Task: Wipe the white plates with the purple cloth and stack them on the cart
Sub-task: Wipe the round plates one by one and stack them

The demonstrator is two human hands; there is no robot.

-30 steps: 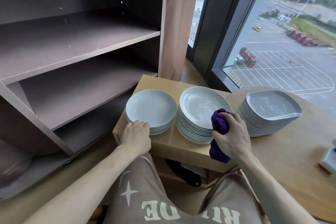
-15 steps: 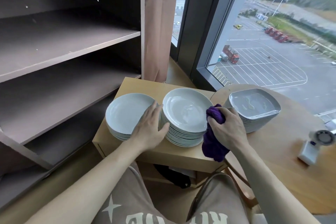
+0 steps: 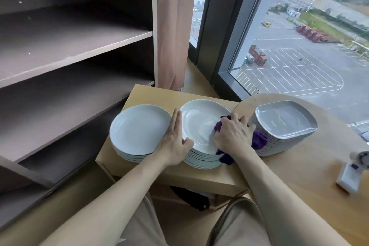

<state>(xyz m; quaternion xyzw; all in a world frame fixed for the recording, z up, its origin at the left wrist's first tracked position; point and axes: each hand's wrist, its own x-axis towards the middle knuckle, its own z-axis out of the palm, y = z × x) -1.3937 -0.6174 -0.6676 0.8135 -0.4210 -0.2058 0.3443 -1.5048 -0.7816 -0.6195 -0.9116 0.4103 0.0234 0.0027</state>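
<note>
**Cart and table: plates, cloth, hands**

1. Cart point(image 3: 151, 94). Pale wood top, in front of me. It holds two stacks of round white plates, side by side and almost touching.
   - Left stack point(image 3: 139, 130): the lower one, several plates, top face bare.
   - Middle stack point(image 3: 201, 161): taller, many plates. Its top plate point(image 3: 197, 124) carries the cloth and my right hand on its right half.
   - On the level under the cart top lies something black point(image 3: 191, 198); I cannot tell what it is.

2. Cloth point(image 3: 258, 141). Purple, bunched. It lies on the right side of the top plate and spills over the near right rim, down the side of the middle stack.

3. Right hand point(image 3: 233, 138). Palm down, fingers curled over the cloth, gripping it and pressing it onto the top plate.

4. Left hand point(image 3: 173, 142). Fingers straight and together, laid in the gap between the two stacks against the left edge of the middle one. The thumb rests on the near rim of the top plate. It grips nothing.

5. Table point(image 3: 309, 177). Round, wooden, right of the cart. It holds:
   - Grey stack point(image 3: 285, 124): squarish grey plates, many, at the far left of the table, just beside the cloth.
   - A small white device point(image 3: 351, 173), blurred, near the right edge.

6. Shelves point(image 3: 69, 46). Dark brown unit, left and far of the cart.

7. Curtain point(image 3: 173, 26). Tan, hanging between the shelves and the window point(image 3: 289, 56).
</note>
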